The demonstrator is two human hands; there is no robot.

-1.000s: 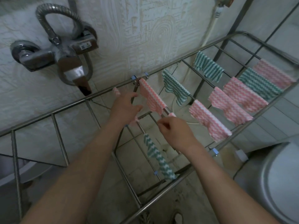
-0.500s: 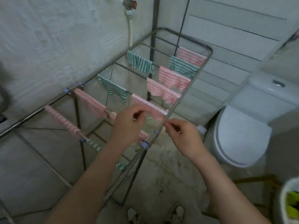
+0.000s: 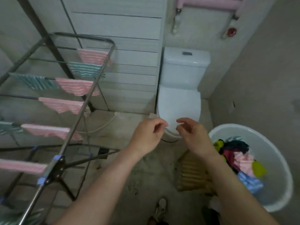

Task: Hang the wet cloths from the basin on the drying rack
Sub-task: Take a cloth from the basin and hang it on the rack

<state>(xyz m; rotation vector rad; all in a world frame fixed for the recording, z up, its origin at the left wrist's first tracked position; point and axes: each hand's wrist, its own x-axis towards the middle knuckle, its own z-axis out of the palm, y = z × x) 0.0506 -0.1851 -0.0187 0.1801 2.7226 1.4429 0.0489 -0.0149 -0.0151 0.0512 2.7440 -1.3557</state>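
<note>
Your left hand (image 3: 148, 137) and right hand (image 3: 193, 138) are empty, loosely curled; cloths (image 3: 240, 159) in the basin (image 3: 276, 159) look limp and sodden: pinch one by a corner.

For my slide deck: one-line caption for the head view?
Empty left hand and right hand hover between the cloth-hung drying rack and the basin of cloths.

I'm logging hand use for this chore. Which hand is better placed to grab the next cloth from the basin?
The right hand, probably: it is empty and hangs right beside the basin with its cloths. The left hand, also empty, is farther off, toward the drying rack.
</note>
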